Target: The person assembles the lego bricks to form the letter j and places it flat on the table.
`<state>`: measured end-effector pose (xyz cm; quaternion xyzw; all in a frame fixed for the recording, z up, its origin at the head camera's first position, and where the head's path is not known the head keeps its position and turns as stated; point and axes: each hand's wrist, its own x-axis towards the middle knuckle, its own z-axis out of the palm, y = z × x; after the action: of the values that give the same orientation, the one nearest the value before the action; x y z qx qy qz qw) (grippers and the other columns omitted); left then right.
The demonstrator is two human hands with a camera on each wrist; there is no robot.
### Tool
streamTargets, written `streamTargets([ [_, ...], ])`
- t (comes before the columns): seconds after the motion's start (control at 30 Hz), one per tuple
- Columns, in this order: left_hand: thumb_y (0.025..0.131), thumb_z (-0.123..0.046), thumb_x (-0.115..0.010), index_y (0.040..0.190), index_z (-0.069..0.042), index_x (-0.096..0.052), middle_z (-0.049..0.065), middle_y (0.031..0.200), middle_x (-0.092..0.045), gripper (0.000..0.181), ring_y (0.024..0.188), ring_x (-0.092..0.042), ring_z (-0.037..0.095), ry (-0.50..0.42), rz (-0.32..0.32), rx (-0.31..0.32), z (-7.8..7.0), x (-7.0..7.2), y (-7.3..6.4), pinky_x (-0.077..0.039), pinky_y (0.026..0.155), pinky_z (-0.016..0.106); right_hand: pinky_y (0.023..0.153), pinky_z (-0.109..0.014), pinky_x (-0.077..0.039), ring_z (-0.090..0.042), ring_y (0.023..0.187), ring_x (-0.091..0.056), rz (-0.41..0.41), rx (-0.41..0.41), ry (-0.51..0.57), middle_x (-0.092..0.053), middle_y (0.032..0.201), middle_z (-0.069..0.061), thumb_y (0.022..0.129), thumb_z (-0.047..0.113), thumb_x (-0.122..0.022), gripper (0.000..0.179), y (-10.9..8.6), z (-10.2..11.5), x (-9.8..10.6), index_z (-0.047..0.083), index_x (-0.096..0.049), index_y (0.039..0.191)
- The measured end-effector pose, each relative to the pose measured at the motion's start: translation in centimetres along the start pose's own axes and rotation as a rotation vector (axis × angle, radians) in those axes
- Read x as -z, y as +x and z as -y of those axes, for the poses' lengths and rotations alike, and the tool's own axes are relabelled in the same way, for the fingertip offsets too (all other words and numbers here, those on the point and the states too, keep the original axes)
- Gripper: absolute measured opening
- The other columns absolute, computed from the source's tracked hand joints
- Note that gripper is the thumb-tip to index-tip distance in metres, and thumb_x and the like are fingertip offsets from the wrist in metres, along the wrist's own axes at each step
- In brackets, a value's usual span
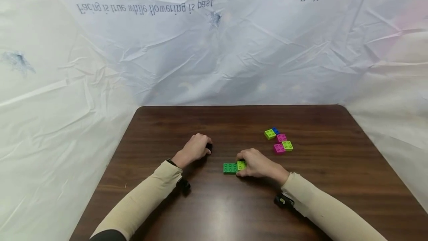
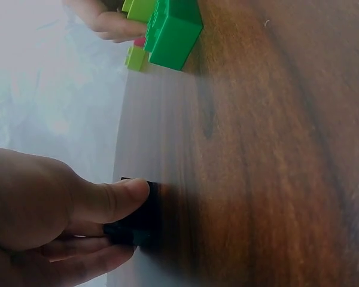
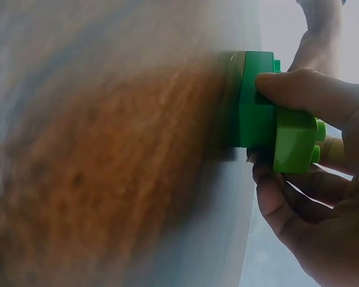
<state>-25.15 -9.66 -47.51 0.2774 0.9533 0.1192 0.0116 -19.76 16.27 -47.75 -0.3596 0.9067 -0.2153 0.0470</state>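
Between the thumb and fingers of my left hand [image 1: 194, 148] is a small black block [image 2: 145, 224], pinched low over the wooden table; the fingers hide much of it. To its right, a green toy brick [image 1: 230, 168] lies on the tabletop with its studs up. A lime brick [image 3: 294, 140] sits on the green brick's right end and juts past it in the right wrist view. My right hand [image 1: 258, 163] grips this pair, its thumb along the green brick's side and its fingers round the opposite side.
Farther back on the right lie a lime brick [image 1: 269, 134], a blue brick [image 1: 275, 130], a magenta brick [image 1: 282, 137], another magenta brick [image 1: 279, 148] and a second lime brick [image 1: 287, 145]. White printed sheeting [image 1: 214, 55] hangs behind the brown table [image 1: 220, 203].
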Motion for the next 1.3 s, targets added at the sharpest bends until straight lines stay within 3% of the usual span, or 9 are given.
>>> streamTargets([
  [0.23, 0.083, -0.016, -0.078, 0.105, -0.008, -0.074, 0.008, 0.104, -0.073, 0.024, 0.094, -0.07, 0.025, -0.002, -0.008, 0.004, 0.01, -0.31, -0.11, -0.056, 0.076, 0.035, 0.069, -0.029, -0.05, -0.008, 0.078, -0.057, 0.013, 0.01, -0.02, -0.068, 0.093, 0.0, 0.076, 0.031, -0.083, 0.032, 0.05, 0.07, -0.18, 0.011, -0.07, 0.098],
  [0.77, 0.081, -0.016, -0.08, 0.102, -0.009, -0.075, 0.005, 0.101, -0.074, 0.022, 0.094, -0.07, 0.023, -0.01, -0.037, 0.012, 0.01, -0.26, -0.02, -0.055, 0.078, 0.036, 0.063, -0.023, -0.044, -0.005, 0.072, -0.051, 0.002, 0.007, -0.006, -0.065, 0.089, 0.002, 0.076, 0.031, -0.082, 0.03, 0.02, 0.19, -0.01, 0.011, -0.07, 0.095],
  [1.3, 0.082, -0.015, -0.079, 0.109, -0.008, -0.072, 0.009, 0.105, -0.072, 0.029, 0.097, -0.068, 0.025, -0.007, -0.01, -0.015, -0.08, 0.1, -0.37, -0.055, 0.079, 0.036, 0.066, -0.025, -0.047, -0.006, 0.075, -0.053, -0.005, 0.002, -0.02, -0.065, 0.09, 0.002, 0.076, 0.03, -0.082, 0.031, -0.11, 0.58, 0.15, 0.011, -0.07, 0.097],
])
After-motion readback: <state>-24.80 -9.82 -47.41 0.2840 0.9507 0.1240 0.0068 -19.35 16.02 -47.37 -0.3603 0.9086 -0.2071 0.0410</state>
